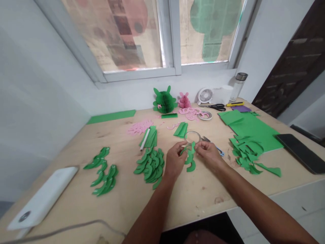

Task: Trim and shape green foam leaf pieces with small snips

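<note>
Near the middle of the frame, the left hand (175, 159) pinches a curved green strip (190, 158) between thumb and fingers, and the right hand (207, 151) grips the strip's upper end. A tape roll (192, 137) lies just above the hands, scissors (220, 151) beside the right one. A pile (150, 166) of green pieces lies left of the left hand. Green scraps (246, 154) and a phone (302, 152) lie at the right of the frame.
</note>
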Available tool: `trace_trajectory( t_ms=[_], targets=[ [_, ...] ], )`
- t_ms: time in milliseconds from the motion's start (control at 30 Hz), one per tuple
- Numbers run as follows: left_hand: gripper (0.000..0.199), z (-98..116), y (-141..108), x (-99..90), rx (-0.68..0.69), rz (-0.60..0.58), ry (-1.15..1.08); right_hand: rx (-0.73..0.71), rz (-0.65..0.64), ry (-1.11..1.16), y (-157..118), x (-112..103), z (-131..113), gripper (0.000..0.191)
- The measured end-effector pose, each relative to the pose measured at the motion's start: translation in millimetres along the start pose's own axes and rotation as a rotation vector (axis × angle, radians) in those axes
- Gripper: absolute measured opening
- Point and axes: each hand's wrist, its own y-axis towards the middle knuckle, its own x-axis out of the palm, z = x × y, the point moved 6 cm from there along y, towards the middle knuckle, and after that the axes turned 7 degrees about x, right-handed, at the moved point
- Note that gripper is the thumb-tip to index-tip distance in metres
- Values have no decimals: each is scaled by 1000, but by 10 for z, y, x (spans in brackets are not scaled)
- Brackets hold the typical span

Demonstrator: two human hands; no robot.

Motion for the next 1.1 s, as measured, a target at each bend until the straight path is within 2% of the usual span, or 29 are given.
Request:
trace_trajectory(
  t_ms=[233,367,567,700,900,1100],
  targets=[
    [36,-21,13,15,-17,1,-13,10,-26,13,-22,-1,-33,24],
    [38,-5,-7,13,29,-8,80,-35,-48,25,-33,13,-72,25],
    [35,116,-56,71,56,-52,184,-26,3,28,35,-43,20,27],
    [36,160,-45,107,31,-85,50,-39,2,62,69,-69,49,26],
    [37,120,-8,69,-50,-29,-153,-47,1,116,63,-93,1,22],
    [44,37,-22,166,-111,-128,-219,-32,-16,101,52,-83,-28,21]
  ],
)
